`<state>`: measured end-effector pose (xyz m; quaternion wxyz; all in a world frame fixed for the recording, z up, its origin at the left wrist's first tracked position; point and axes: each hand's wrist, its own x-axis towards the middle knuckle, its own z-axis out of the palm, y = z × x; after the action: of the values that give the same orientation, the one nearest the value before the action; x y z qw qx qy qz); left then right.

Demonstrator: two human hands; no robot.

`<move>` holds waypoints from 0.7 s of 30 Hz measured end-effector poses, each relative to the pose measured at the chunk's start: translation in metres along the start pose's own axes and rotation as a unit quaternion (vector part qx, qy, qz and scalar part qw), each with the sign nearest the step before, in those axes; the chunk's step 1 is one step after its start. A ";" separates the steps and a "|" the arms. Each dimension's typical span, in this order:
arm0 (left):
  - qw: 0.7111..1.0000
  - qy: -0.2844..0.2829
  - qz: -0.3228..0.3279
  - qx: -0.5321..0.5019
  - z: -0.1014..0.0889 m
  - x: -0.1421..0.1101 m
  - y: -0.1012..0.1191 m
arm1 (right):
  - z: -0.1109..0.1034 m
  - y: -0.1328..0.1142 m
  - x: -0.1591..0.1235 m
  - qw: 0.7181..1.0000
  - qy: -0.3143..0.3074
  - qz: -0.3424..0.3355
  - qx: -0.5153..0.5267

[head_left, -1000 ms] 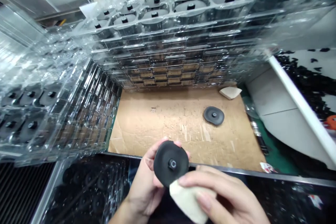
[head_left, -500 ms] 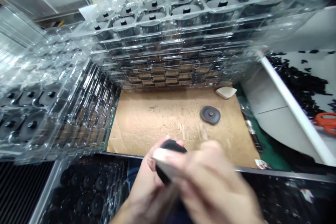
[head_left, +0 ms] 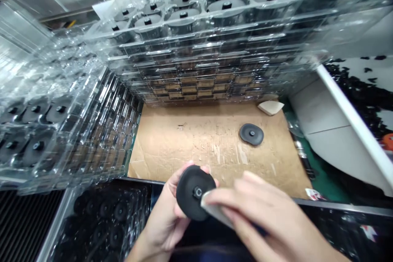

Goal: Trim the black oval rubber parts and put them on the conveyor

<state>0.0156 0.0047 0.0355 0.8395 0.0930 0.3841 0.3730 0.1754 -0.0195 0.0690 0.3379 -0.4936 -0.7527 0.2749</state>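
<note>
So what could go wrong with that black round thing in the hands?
The black disc is held only by the left hand, so it might slip and drop onto the dark tray of discs below. The right hand presses a pale pad against the disc near its centre hub, where the pad could catch. The tall stacks of clear plastic trays might shift if bumped.

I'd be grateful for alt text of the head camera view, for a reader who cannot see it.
A person's left hand holds a black disc while the right hand presses a pale cloth pad against its rim. Behind them, another black disc lies on a cardboard sheet, walled in by stacks of clear plastic trays holding more discs.
</note>
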 end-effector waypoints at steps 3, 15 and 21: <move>0.999 -0.024 -0.020 -0.010 -0.002 0.004 -0.004 | -0.004 0.003 0.002 0.997 0.028 0.004 -0.076; 0.999 -0.016 -0.015 -0.032 -0.016 -0.001 0.000 | 0.039 0.062 -0.025 0.979 0.011 0.179 0.101; 0.999 -0.027 -0.028 -0.034 -0.006 0.002 0.000 | 0.039 0.062 -0.044 0.970 0.031 0.219 0.098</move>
<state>0.0123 0.0055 0.0299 0.8625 0.0633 0.3506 0.3594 0.1918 -0.0408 -0.0121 0.3391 -0.6191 -0.5849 0.3995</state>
